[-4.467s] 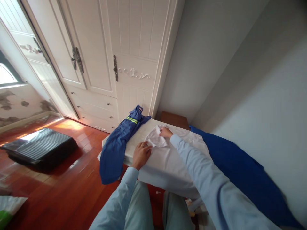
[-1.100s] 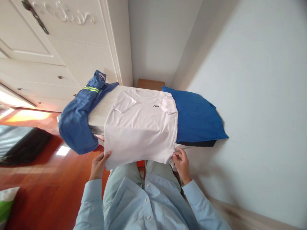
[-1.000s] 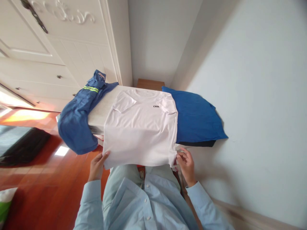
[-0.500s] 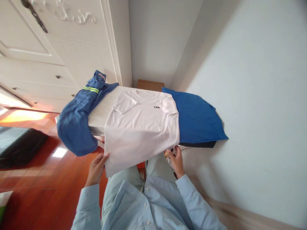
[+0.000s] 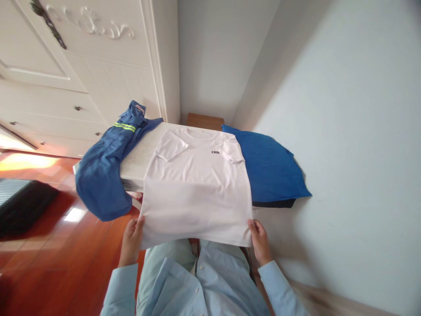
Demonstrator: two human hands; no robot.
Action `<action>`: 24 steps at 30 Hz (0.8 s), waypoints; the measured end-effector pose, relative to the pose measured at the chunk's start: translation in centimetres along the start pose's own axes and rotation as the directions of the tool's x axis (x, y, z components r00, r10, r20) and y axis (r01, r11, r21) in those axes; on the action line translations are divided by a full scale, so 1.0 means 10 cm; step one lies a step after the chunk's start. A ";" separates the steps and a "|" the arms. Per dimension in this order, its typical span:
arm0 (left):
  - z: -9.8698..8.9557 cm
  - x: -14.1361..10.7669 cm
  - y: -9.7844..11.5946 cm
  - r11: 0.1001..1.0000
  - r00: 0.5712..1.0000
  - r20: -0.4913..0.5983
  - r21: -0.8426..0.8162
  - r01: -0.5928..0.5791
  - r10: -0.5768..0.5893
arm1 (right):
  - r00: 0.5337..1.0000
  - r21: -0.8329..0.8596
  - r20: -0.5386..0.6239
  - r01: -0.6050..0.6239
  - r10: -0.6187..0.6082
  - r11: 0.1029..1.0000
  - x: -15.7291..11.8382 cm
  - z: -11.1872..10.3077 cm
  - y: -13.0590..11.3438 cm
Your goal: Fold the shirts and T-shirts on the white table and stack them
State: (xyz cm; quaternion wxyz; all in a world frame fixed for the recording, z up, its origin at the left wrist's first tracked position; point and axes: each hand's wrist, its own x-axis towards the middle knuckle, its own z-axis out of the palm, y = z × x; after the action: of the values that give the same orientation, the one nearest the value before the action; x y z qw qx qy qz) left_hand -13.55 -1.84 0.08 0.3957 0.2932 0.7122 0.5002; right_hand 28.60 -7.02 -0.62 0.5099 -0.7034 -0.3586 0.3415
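Observation:
A white T-shirt with small dark lettering on its chest lies spread over a narrow white table, collar at the far side. Its lower part hangs past the near edge toward my lap. My left hand pinches the left side of the shirt near the hem. On the opposite side my right hand grips the right edge near the hem. Between the two hands the hem is stretched out. Both sleeves are folded inward on top of the shirt.
Blue work clothing with a yellow reflective band drapes over the table's left end. Blue fabric covers the right end, against the pale wall. A white cabinet stands behind at left. A black item rests on the reddish wooden floor.
My right hand has moved down and to the right and now grips the shirt's edge. The shirt's right lower corner has come down with it, so the hem is straighter.

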 end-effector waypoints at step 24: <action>-0.19 -0.19 1.81 0.868 0.979 0.195 -0.494 0.048 0.057 | 0.972 0.221 0.179 0.110 -0.151 0.969 0.42 -0.44 -1.71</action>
State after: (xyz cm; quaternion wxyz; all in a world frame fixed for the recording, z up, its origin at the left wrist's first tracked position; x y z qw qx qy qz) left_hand -13.77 1.64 17.99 0.5273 0.2329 0.5148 0.6346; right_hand 31.84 -1.70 16.41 0.5654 -0.5837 -0.4143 0.4100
